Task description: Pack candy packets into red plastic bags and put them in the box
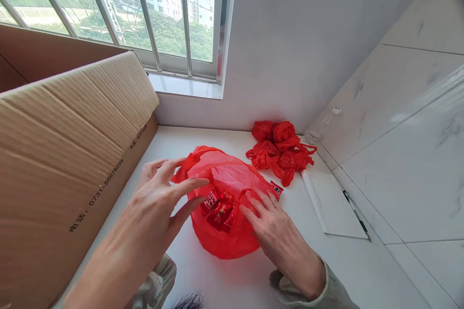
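A red plastic bag (226,246) stands on the white table with its mouth open. Inside it lie several small red packets (219,210) with printed lettering. My left hand (163,198) is at the bag's left rim, fingers spread and apart, with no object visible between them. On the bag's right side rests my right hand (270,219), its fingers spread over the rim and the film. Another red packet (276,190) with white and black print shows just beyond my right hand, partly covered.
A large cardboard box (54,169) fills the left side below a barred window. Crumpled red bags (279,147) lie by the back wall, near a clear bottle (321,128). At right are a notebook (333,205) and a pen (357,215) beside the tiled wall.
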`<state>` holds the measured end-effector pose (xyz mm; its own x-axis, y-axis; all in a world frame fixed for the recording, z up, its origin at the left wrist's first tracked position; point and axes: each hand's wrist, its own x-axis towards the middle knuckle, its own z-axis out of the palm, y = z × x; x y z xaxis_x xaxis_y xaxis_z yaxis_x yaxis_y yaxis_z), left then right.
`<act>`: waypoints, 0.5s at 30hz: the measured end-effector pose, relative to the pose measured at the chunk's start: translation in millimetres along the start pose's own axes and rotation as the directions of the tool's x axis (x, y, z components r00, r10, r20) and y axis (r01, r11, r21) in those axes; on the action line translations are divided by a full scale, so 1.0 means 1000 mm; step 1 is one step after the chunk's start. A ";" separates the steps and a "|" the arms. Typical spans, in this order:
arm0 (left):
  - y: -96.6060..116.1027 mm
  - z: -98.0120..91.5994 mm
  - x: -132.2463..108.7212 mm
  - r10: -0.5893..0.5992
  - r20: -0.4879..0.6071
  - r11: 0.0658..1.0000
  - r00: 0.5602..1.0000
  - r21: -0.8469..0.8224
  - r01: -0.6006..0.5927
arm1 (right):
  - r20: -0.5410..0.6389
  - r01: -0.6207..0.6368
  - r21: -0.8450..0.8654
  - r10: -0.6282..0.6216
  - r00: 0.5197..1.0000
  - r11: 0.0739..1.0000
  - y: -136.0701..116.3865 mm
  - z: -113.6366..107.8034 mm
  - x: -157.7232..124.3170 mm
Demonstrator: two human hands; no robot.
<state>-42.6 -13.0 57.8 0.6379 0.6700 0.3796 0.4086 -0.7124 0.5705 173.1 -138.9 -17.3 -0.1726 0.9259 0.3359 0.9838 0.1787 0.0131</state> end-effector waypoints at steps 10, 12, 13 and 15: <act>0.015 0.000 0.009 0.155 -0.166 0.973 0.974 0.195 -0.122 | 0.036 -0.119 -0.281 0.134 0.990 0.952 0.014 0.010 0.021; 0.012 -0.006 0.006 0.101 -0.191 0.981 0.976 0.180 -0.067 | 0.084 -0.118 -0.158 0.132 0.988 0.980 0.016 0.008 0.029; 0.010 -0.008 0.005 0.042 -0.207 0.988 0.977 0.153 -0.010 | 0.074 -0.112 -0.068 0.117 0.990 0.991 0.016 0.005 0.033; 0.007 -0.012 0.003 -0.114 -0.260 0.989 0.959 0.064 0.135 | -0.036 -0.101 0.179 0.110 0.993 0.979 0.018 -0.008 0.043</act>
<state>-45.6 -13.2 71.3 0.3956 0.7778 0.4883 0.5316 -0.6275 0.5688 184.2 -98.6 4.3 -0.0619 0.9273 0.3691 0.9718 0.1404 -0.1897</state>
